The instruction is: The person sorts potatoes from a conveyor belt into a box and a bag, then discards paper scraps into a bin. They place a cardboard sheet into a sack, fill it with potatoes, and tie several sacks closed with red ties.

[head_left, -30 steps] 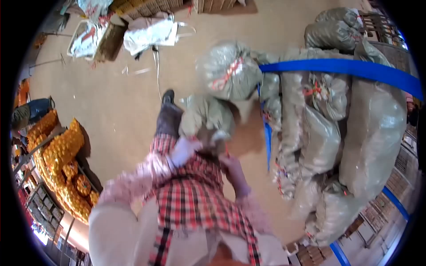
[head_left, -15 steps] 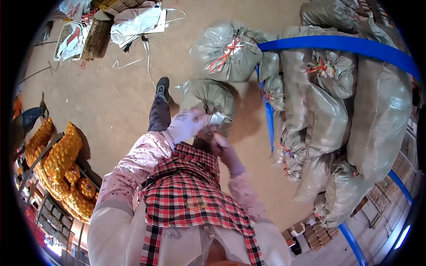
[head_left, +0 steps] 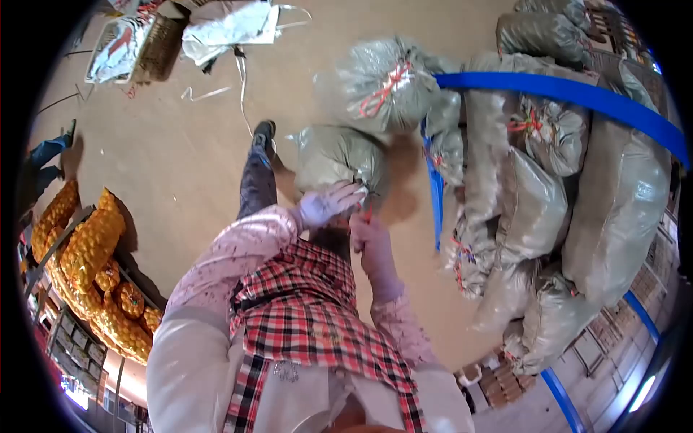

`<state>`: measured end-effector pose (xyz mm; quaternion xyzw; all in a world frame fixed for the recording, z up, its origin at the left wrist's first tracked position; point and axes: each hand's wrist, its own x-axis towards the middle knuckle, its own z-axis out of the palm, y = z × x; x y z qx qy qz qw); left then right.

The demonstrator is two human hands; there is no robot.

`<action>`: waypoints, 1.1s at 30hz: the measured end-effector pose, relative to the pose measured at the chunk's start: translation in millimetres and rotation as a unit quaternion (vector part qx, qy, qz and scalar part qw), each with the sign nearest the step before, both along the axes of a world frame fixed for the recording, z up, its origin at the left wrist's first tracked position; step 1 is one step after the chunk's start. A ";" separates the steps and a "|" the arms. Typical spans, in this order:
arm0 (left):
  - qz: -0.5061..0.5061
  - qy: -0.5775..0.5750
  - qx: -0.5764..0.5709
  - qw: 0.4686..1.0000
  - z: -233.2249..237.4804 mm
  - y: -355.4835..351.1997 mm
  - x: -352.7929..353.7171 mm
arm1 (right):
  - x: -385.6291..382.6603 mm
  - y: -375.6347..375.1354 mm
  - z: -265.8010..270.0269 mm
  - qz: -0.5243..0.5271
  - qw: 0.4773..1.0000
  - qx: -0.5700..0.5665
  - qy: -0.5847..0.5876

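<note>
A grey-green plastic sack [head_left: 338, 157] stands on the floor in front of me. My left hand [head_left: 326, 203], in a white glove, grips the gathered neck of this sack. My right hand [head_left: 369, 234], in a pink glove, is closed on a thin red tie string [head_left: 367, 213] at the same neck. Both hands touch each other over the sack's mouth. My left foot [head_left: 263, 136] is planted beside the sack.
A tall stack of filled grey-green sacks [head_left: 534, 202] with red ties rises on the right, crossed by a blue strap [head_left: 570, 94]. Another tied sack [head_left: 379, 85] lies ahead. Orange net bags of fruit [head_left: 94, 252] sit left. Crates and white bags [head_left: 224, 29] lie far ahead.
My hands have shifted slightly at the sack's neck, the left glove now lying flatter across it. The view has tilted a little.
</note>
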<state>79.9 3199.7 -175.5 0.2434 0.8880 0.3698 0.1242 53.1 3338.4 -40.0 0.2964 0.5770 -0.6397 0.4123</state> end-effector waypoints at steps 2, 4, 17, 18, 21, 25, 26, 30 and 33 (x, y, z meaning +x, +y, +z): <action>-0.032 -0.025 0.027 0.999 -19.6 9.5 -8.0 | -12.4 5.4 7.4 0.030 0.999 0.042 0.006; -0.020 -0.072 0.080 0.994 -44.3 19.7 -9.2 | -21.6 5.3 13.1 0.040 0.992 0.104 0.056; -0.126 -0.382 0.252 0.880 -58.4 21.1 -17.1 | -66.6 -9.1 -74.3 0.389 0.743 0.185 0.513; -0.167 -0.360 0.147 0.906 -64.6 27.4 -17.4 | -75.0 -0.6 -81.7 0.373 0.762 0.166 0.503; -0.011 -0.447 0.304 0.841 -38.7 29.6 -20.7 | -92.2 16.6 -92.3 0.361 0.826 0.129 0.414; 0.035 -0.606 0.133 0.783 -23.7 38.1 -38.2 | -95.1 31.8 -102.9 0.264 0.868 0.122 0.402; 0.061 -0.472 0.247 0.844 -35.7 39.8 -25.1 | -88.7 42.5 -104.1 0.265 0.872 0.130 0.390; 0.133 -0.630 0.269 0.716 -33.5 34.1 -24.4 | -46.3 79.8 -117.9 0.409 0.845 0.119 0.323; 0.157 -0.671 0.277 0.669 -29.8 27.0 -31.8 | -35.4 95.6 -108.3 0.379 0.845 0.215 0.310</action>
